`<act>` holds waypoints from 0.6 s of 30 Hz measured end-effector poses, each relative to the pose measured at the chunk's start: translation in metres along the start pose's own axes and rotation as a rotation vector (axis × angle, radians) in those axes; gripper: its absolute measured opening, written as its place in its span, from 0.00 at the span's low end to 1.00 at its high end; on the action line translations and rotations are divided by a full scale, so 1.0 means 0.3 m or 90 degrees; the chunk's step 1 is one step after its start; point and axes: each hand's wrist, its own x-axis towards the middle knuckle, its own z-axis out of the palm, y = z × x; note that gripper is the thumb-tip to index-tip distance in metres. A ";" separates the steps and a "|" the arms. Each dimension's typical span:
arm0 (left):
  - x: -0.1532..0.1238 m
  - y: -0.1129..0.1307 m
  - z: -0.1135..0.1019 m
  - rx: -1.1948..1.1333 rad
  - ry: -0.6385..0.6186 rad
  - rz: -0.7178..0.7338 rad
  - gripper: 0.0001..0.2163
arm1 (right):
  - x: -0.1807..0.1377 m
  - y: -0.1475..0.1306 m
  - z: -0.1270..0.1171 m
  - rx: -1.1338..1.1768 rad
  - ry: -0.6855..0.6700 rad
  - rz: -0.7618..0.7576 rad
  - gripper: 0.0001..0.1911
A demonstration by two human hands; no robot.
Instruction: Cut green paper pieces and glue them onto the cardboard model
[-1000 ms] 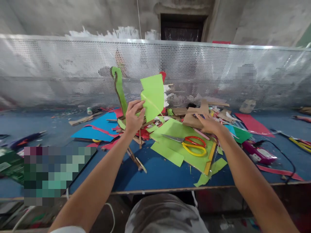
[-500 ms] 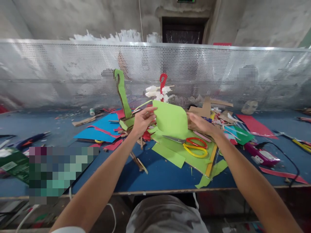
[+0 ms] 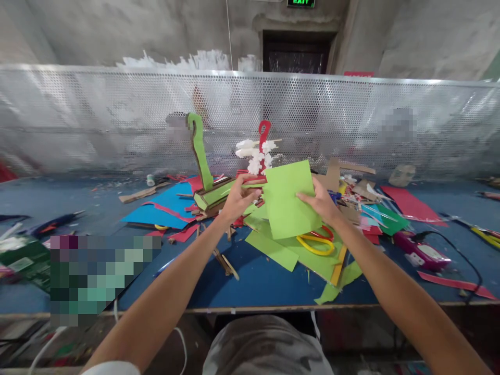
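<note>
Your right hand (image 3: 323, 202) pinches green paper sheet (image 3: 289, 202) at 3 o'clock; left hand (image 3: 237, 202) by 9, can't tell if gripping. Scissors (image 3: 317, 253) poking out, 5 o'clock.

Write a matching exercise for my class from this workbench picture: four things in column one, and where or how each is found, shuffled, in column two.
Column one
1. raised green sheet
2. scissors
3. blue sheet
4. purple device

Column two
A. lying right of the right hand
B. red and yellow handles, partly hidden
C. gripped in the right hand
D. lying left of the left hand

Right pairs: 1-C, 2-B, 3-D, 4-A
</note>
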 end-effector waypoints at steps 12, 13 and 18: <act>0.004 -0.006 0.000 0.171 0.068 -0.009 0.17 | -0.010 -0.014 0.010 -0.011 -0.016 -0.014 0.42; 0.003 -0.005 0.001 0.180 0.072 -0.009 0.16 | -0.011 -0.015 0.011 -0.004 -0.017 -0.012 0.42; 0.002 0.008 -0.009 0.291 0.073 0.029 0.12 | -0.015 -0.022 0.009 0.024 -0.019 0.003 0.38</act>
